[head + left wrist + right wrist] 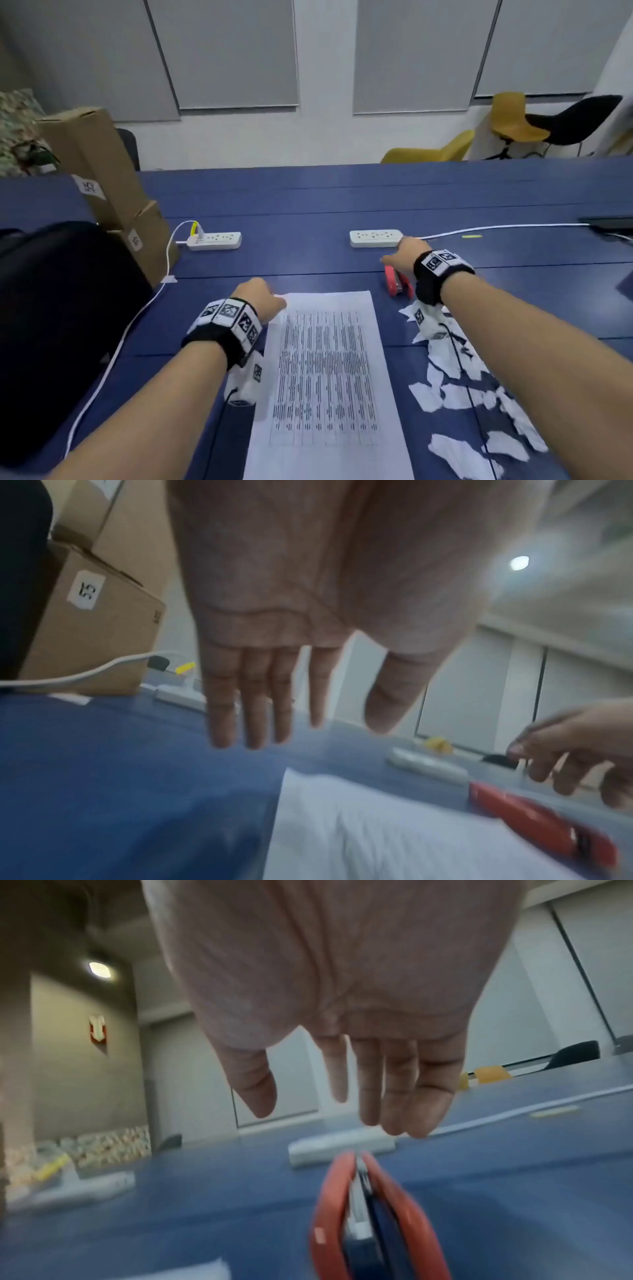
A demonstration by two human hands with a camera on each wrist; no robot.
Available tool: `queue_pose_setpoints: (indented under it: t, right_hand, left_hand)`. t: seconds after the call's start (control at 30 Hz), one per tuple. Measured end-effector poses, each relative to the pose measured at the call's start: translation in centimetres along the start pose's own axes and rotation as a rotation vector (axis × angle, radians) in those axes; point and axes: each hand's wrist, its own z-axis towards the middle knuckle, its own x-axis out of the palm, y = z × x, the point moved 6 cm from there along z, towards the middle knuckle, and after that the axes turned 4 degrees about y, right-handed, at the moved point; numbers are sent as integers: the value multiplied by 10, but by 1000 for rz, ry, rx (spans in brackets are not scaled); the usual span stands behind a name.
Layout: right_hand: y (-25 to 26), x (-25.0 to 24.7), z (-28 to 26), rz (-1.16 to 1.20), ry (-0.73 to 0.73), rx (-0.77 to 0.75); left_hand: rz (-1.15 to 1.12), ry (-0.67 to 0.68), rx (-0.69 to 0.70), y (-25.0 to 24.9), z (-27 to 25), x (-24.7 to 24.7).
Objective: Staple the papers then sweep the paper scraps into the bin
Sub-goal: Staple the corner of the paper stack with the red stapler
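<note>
Stapler lay on its side on the blue table, at about one o'clock from the printed papers, its long axis running from five toward eleven. Your right hand hovered directly over it, fingers straight and spread, holding nothing; it was plainly the nearer hand. Your left hand sat at the papers' top-left corner, fingers extended, apparently just above the sheet. Paper scraps lay at three o'clock of the papers. No bin was visible.
</note>
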Motion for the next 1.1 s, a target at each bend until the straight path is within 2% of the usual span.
queue_pose_setpoints:
  t: [0.1,0.2,0.37,0.47,0.57,0.67,0.77,0.87,0.93,1.0,1.1]
  right_hand:
    - [-4,29,3,-11,104,41]
    - [-8,44,5,-58,93,145]
    - [-16,62,30,-223,154,128]
    - [-20,67,34,-227,162,95]
    - [-22,63,29,-144,130,113]
    - [-28,57,27,92,111,151]
    - [-38,60,16,752,128,222]
    - [-38,60,3,1141,108,270]
    - [-24,49,-5,1333,65,153]
    - [2,35,-18,1503,81,-76]
    - [50,19,-48,1536,173,-388]
  left_hand:
    - [79,97,-69,3,-8,21]
    - [106,101,-82,-9,-9,33]
    - [166,164,-56,-24,0,42]
    - [224,204,-44,-25,2,44]
    - [151,214,-140,-18,5,41]
    - [7,236,-228,-6,11,45]
    - [-190,177,-243,3,11,43]
    - [-319,55,-205,8,9,36]
    - [-416,-35,-98,2,10,32]
    - [-518,-88,-12,1,8,34]
    - [-631,-212,67,-1,1,31]
